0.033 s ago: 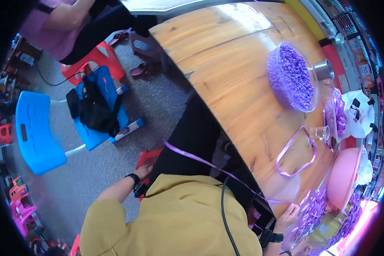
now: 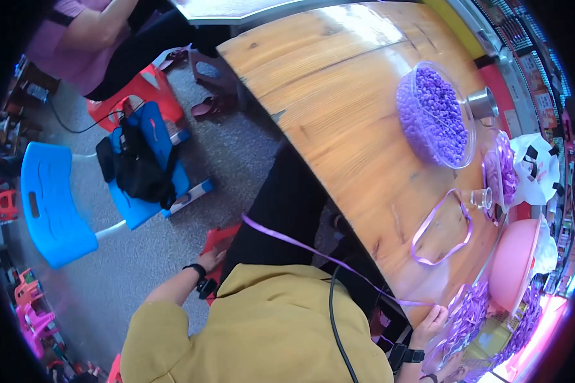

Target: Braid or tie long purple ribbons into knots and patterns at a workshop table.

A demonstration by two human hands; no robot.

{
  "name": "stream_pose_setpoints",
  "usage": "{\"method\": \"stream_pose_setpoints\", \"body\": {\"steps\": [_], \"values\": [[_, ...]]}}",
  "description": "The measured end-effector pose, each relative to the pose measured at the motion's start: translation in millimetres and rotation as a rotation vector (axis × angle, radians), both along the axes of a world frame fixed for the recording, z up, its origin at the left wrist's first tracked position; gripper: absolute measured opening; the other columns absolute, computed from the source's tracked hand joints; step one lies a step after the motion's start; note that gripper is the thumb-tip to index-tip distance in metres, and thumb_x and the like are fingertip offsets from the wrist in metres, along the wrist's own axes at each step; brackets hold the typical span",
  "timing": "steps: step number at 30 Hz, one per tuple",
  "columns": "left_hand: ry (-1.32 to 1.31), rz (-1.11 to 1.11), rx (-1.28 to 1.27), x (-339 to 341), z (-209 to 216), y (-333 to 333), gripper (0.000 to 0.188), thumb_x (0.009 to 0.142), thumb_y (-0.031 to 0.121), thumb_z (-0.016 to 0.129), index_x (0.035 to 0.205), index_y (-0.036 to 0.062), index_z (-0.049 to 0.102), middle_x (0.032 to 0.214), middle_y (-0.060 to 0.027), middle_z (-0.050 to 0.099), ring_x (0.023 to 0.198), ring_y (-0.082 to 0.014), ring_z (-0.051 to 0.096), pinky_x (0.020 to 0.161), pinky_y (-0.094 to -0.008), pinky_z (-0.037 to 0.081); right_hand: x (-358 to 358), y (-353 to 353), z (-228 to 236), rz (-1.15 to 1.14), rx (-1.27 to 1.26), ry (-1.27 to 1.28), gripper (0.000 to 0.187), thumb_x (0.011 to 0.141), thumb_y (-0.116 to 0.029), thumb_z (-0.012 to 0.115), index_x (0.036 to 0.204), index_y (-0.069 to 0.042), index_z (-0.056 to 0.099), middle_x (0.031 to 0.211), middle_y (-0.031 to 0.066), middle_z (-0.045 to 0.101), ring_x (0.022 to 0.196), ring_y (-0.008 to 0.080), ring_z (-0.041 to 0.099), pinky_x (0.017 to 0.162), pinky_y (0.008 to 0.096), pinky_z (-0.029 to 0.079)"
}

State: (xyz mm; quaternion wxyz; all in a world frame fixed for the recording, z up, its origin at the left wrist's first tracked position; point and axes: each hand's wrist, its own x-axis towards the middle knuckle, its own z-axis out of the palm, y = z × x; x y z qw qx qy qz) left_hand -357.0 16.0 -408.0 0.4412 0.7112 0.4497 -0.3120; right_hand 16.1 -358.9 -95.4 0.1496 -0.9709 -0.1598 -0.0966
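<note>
A long purple ribbon (image 2: 300, 242) runs slantwise across my dark trousers to the table's near edge. There its end is pinched between the thumb and fingers of my right hand (image 2: 433, 319). At the side of my left thigh, my left hand (image 2: 211, 258) is closed on the edge of a red stool (image 2: 220, 239), its fingertips partly hidden. Beside my right hand lies a heap of shiny purple ribbon strips (image 2: 465, 316). Another purple ribbon (image 2: 416, 246) lies in a loose loop on the wooden table (image 2: 326, 127), close to a small clear cup (image 2: 479, 198).
A clear round tub (image 2: 421, 137) full of small purple pieces stands by a metal cup (image 2: 483, 103). A pink basin (image 2: 514, 265) sits at the table's right end. Another hand (image 2: 453, 369) shows at lower right. Left are a blue chair (image 2: 57, 210), a black bag (image 2: 137, 163) and a seated person (image 2: 86, 38).
The view has shifted very slightly. Both hands and the ribbon keep their places.
</note>
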Motion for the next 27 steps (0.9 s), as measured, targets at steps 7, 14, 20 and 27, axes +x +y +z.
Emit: {"method": "stream_pose_setpoints", "body": {"steps": [7, 14, 20, 27], "values": [[-0.286, 0.099, 0.028, -31, 0, -9, 0.047, 0.089, 0.045, 0.033, 0.1, 0.0074, 0.059, 0.092, -0.022, 0.06, 0.091, -0.0394, 0.055, 0.078, -0.0448, 0.043, 0, 32, 8, -0.106, -0.021, 0.084, 0.026, 0.093, -0.023, 0.041, 0.083, 0.001, 0.045, 0.075, 0.0134, 0.048, 0.07, 0.024, 0.045, 0.065, 0.0334, 0.039], [-0.318, 0.052, 0.169, -24, 12, -14, 0.031, 0.083, 0.03, 0.044, 0.093, 0.0062, 0.062, 0.085, -0.0212, 0.06, 0.081, -0.0386, 0.056, 0.072, -0.0459, 0.044, 10, 37, 5, 0.011, -0.269, -0.062, 0.017, 0.091, -0.017, 0.041, 0.085, -0.002, 0.045, 0.079, 0.0115, 0.045, 0.081, 0.0269, 0.045, 0.078, 0.0374, 0.035], [-0.252, 0.169, 0.16, -19, 13, -16, 0.024, 0.079, 0.021, 0.048, 0.091, 0.0059, 0.062, 0.086, -0.0205, 0.06, 0.083, -0.0379, 0.057, 0.072, -0.0446, 0.045, 13, 46, 11, 0.074, -0.242, -0.006, 0.015, 0.09, -0.015, 0.04, 0.085, -0.002, 0.042, 0.091, 0.0145, 0.043, 0.09, 0.0294, 0.042, 0.083, 0.0398, 0.033], [-0.284, 0.17, 0.231, -29, 1, -20, 0.024, 0.076, 0.007, 0.044, 0.093, 0.0067, 0.061, 0.087, -0.0196, 0.06, 0.084, -0.0369, 0.057, 0.074, -0.0437, 0.045, 15, 35, 9, 0.061, -0.238, -0.001, 0.016, 0.09, -0.017, 0.039, 0.087, -0.002, 0.04, 0.094, 0.0161, 0.043, 0.091, 0.0308, 0.042, 0.084, 0.0414, 0.033]]}}
